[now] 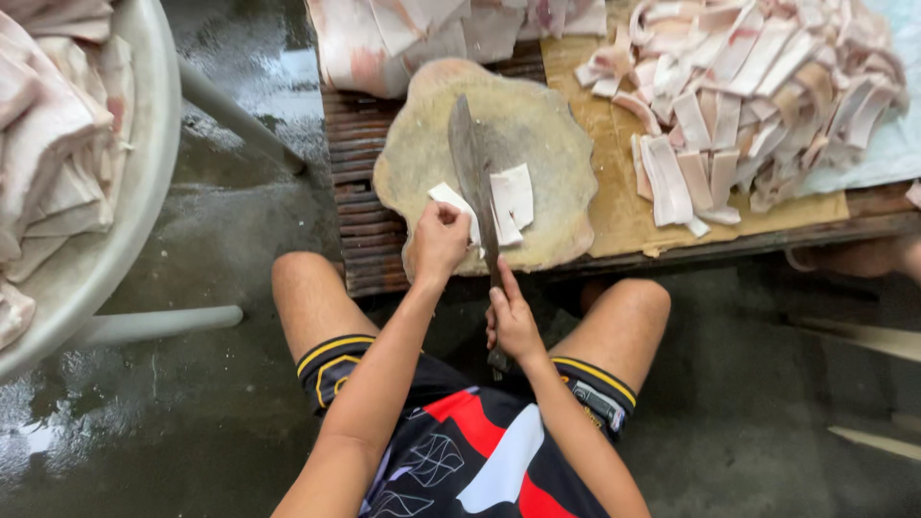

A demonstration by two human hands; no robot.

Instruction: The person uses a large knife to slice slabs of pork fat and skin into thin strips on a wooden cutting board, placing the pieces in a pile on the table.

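Observation:
My right hand grips the handle of a large dark cleaver, whose blade lies across a worn round chopping block. My left hand presses down a pale strip of pork skin just left of the blade. To the blade's right lie cut white pieces. I sit low, with my knees on either side of the block's near edge.
A heap of cut pale strips lies on brown cardboard to the right. Large uncut slabs sit behind the block. A big grey basin with more slabs stands at left. The concrete floor is wet.

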